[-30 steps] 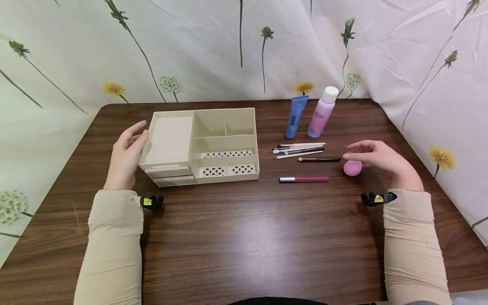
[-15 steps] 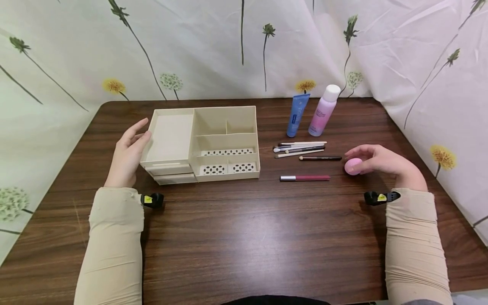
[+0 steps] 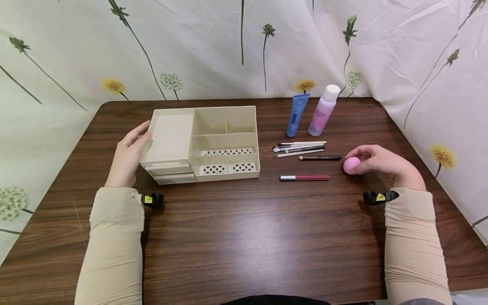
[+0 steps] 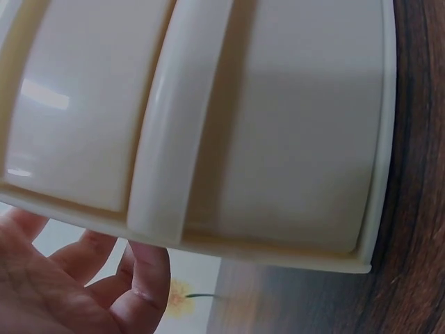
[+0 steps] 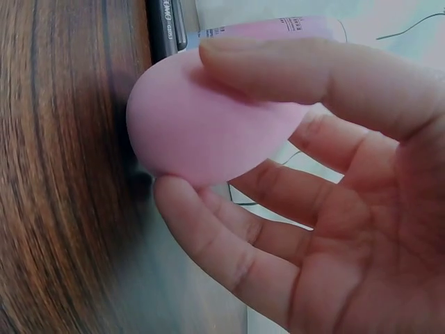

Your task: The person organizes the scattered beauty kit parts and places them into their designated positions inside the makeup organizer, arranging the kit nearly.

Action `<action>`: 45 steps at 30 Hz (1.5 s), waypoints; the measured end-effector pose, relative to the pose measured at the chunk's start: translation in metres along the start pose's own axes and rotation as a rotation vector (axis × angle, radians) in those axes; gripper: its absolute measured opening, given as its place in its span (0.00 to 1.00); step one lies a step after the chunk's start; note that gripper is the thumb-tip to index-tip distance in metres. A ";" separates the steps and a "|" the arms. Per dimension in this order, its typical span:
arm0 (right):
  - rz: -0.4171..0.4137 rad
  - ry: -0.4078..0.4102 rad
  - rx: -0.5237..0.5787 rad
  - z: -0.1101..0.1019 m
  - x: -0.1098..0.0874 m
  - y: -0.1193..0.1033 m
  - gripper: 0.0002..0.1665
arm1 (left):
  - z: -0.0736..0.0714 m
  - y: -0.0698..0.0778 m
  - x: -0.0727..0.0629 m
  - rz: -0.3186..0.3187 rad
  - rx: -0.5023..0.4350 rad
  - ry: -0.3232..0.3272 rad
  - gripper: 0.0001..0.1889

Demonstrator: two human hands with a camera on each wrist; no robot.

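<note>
A pink makeup sponge (image 3: 350,165) is low over the right side of the table, and my right hand (image 3: 383,162) pinches it between thumb and fingers. In the right wrist view the rounded end of the sponge (image 5: 181,125) points toward the wood; whether it touches is hard to tell. My left hand (image 3: 127,157) rests against the left side of a cream desktop organizer (image 3: 171,133), with relaxed fingers. Closer up, the left wrist view has these fingers (image 4: 148,285) along the edge of the organizer's drawer side.
Several makeup brushes (image 3: 299,149) lie right of the organizer, with a dark brush (image 3: 320,158) beside the sponge. A red tube with a silver cap (image 3: 305,178) lies in front. A blue squeeze tube (image 3: 297,115) and a pink spray bottle (image 3: 322,112) stand behind.
My right hand has come down onto the sponge and taken it between thumb and fingers; the sponge has shifted slightly. The left hand stays at the organizer.
</note>
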State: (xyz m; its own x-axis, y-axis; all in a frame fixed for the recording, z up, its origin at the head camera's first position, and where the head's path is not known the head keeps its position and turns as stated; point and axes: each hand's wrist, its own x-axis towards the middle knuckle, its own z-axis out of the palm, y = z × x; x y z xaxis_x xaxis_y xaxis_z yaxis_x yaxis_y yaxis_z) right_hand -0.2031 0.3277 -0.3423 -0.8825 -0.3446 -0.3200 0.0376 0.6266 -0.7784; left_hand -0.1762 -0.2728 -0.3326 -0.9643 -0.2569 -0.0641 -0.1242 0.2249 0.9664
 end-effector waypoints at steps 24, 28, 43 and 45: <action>-0.143 0.162 -0.017 0.013 0.005 -0.026 0.24 | 0.000 0.000 -0.001 -0.015 -0.002 -0.014 0.26; -0.193 0.204 0.012 0.018 0.005 -0.033 0.21 | 0.000 0.001 -0.001 -0.030 0.002 -0.022 0.26; -0.288 0.302 0.121 0.046 0.014 -0.061 0.18 | 0.000 0.003 -0.001 -0.032 0.004 -0.028 0.27; -0.293 0.307 0.138 0.050 0.016 -0.063 0.18 | 0.000 0.003 -0.001 -0.034 0.006 -0.027 0.27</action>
State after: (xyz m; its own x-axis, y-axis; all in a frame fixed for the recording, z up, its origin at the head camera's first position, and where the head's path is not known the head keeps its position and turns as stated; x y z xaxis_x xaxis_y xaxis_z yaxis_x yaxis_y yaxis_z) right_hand -0.1961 0.2478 -0.3251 -0.9628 -0.2571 0.0834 -0.1907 0.4273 -0.8838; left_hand -0.1757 -0.2715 -0.3295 -0.9655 -0.2388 -0.1037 -0.1583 0.2222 0.9621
